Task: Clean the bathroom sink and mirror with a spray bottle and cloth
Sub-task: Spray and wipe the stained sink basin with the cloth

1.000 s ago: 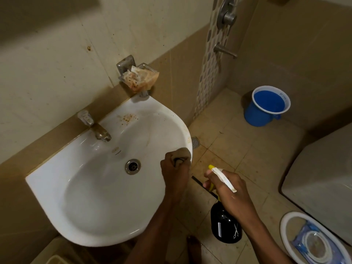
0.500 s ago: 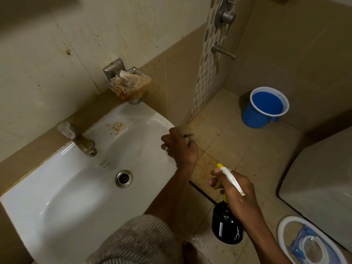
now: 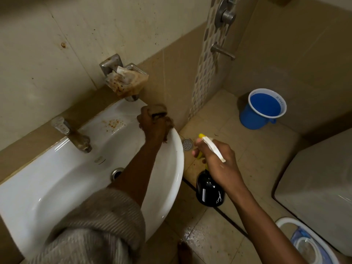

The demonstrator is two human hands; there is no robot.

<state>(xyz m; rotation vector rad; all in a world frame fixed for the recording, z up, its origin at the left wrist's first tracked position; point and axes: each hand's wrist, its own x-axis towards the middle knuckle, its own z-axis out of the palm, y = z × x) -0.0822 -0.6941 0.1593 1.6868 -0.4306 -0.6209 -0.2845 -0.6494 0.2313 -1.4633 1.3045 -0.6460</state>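
Observation:
A white wall-mounted sink [image 3: 57, 187] fills the lower left, with a metal tap [image 3: 76, 136] at its back and a drain [image 3: 116, 173] partly hidden by my forearm. Brown stains [image 3: 113, 123] mark its back ledge. My left hand [image 3: 154, 123] grips a brownish cloth [image 3: 159, 109] and presses it on the sink's far right corner. My right hand [image 3: 217, 161] holds a black spray bottle [image 3: 209, 191] by its white and yellow trigger head [image 3: 211, 145], right of the sink over the floor. No mirror is in view.
A stained soap holder [image 3: 125, 80] with crumpled paper hangs above the sink. A blue bucket [image 3: 262, 109] stands on the tiled floor by the far wall. A shower valve [image 3: 224, 16] and spout are on the wall. A toilet [image 3: 308, 242] is at bottom right, a floor drain [image 3: 187, 143] by the sink.
My left hand slid with the cloth from the sink's front right rim up to its back right corner. My right hand with the bottle stayed beside the sink.

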